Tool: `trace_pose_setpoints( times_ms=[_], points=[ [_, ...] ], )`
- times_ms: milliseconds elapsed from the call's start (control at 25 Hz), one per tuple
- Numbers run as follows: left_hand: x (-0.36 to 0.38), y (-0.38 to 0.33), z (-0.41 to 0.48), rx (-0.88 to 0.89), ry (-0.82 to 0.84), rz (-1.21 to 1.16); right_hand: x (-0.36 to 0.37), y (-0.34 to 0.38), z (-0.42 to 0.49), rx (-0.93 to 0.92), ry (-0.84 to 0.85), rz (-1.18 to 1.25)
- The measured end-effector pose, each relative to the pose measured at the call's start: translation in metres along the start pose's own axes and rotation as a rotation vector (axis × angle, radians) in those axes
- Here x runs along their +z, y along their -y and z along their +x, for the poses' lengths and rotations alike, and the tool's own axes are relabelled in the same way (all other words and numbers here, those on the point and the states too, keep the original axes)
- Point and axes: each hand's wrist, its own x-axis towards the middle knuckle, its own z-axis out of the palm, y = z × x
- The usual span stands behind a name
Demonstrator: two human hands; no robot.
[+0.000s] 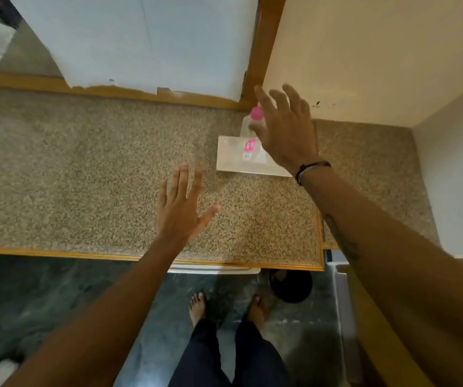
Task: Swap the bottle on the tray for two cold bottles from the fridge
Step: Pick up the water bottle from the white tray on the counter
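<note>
Landmark: I take the white tray (pixel 226 160) on the speckled counter (pixel 85 163) as my reference.
Bottle: a clear bottle (pixel 248 135) with a pink cap (pixel 256 113) stands upright on the tray, toward its far side, and carries a small pink label.
Right hand: my right hand (pixel 286 129) is above the tray's right part, just right of the bottle, fingers spread wide and closed on nothing; I cannot tell whether the thumb touches the bottle.
Left hand: my left hand (pixel 181 205) hovers over the counter, near the tray's left front corner, palm down, fingers straight and slightly apart, holding nothing.
Wristband: a dark band (pixel 310 169) circles my right wrist, by the tray's front right corner.
Floor: bare feet (pixel 198 305) stand on the dark floor, on my side of the tray.
</note>
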Motion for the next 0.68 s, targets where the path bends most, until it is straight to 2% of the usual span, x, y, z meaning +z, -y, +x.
trace_pose_setpoints(
  times_ms=[240, 440, 680],
  points=[
    [0.056, 0.018, -0.012, 0.003, 0.114, -0.014, 0.025, 0.013, 0.022, -0.017, 0.093, -0.115],
    [0.08, 0.022, -0.019, 0.039, 0.155, -0.017, 0.039, 0.019, 0.024, 0.068, 0.049, -0.122],
    [0.084, 0.023, -0.02, 0.05, 0.151, -0.011, 0.04, 0.028, 0.003, 0.125, -0.047, 0.008]
  ],
)
